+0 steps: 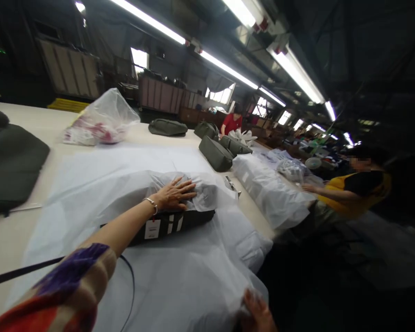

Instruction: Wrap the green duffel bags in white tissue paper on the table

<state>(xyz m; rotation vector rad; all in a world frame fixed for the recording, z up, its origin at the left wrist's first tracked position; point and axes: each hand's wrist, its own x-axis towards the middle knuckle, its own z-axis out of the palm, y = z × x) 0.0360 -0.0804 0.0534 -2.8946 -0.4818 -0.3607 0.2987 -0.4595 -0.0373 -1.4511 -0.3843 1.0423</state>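
1 big green bag sits far left. The left hand lies flat, fingers apart, on the thin white sheet partly over 1 dark bag. The right hand, near the front, is blurry; its grip is hard to tell.

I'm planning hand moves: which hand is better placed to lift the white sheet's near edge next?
Probably the right hand: it is by the near edge of the white sheet, while the left hand is spread over the dark bag.
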